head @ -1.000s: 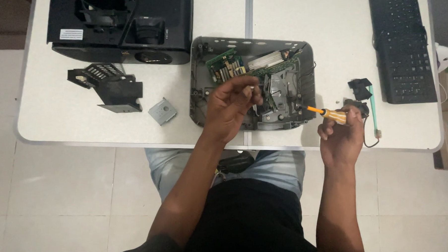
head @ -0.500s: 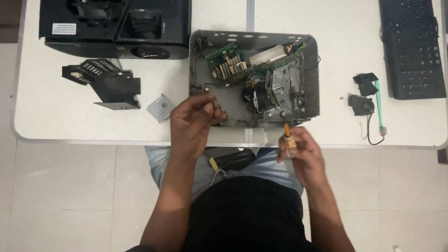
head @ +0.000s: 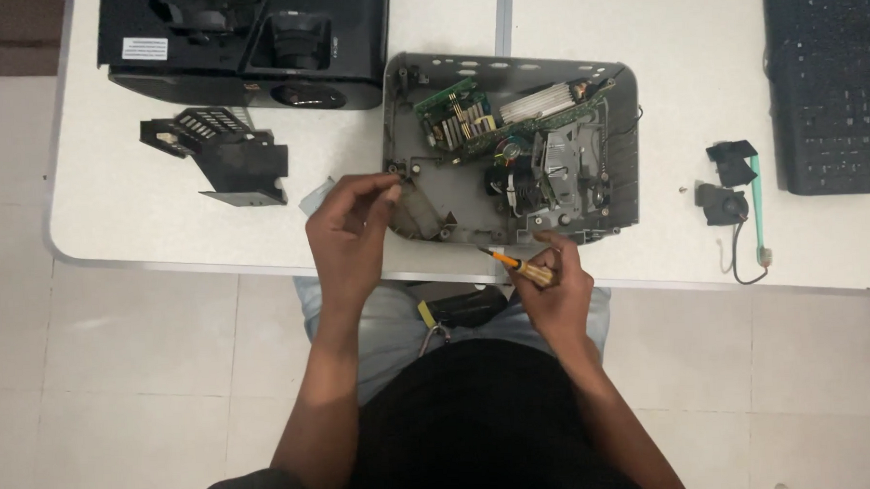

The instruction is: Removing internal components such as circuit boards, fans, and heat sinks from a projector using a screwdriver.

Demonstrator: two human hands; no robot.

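Head view: an opened grey projector chassis (head: 424,206) lies on the white worktop (head: 630,26), cover off, internals exposed. This chassis serves as the landmark. Inside it, a green circuit board (head: 458,118) sits toward the far left, and a dark optical and metal assembly (head: 548,173) fills the right half. Left hand (head: 350,228) rests at the chassis's near-left corner, fingertips pinched narrow at the rim; whether a small part sits between them, I cannot tell. Right hand (head: 555,288) is at the near edge of the chassis, closed around a small orange-and-yellow screwdriver (head: 515,264) whose tip points toward the left of that edge. Left of the chassis: a black vented bracket (head: 222,157), already out and set aside. Beyond it, far left: a second black projector (head: 245,44), closed. Right of the chassis: small black parts with a green strip (head: 737,191) and a tiny loose screw (head: 682,190), then a black keyboard (head: 824,77). Judgement: disassembly is well along, with the cover and several parts removed; board and optical assembly remain seated.
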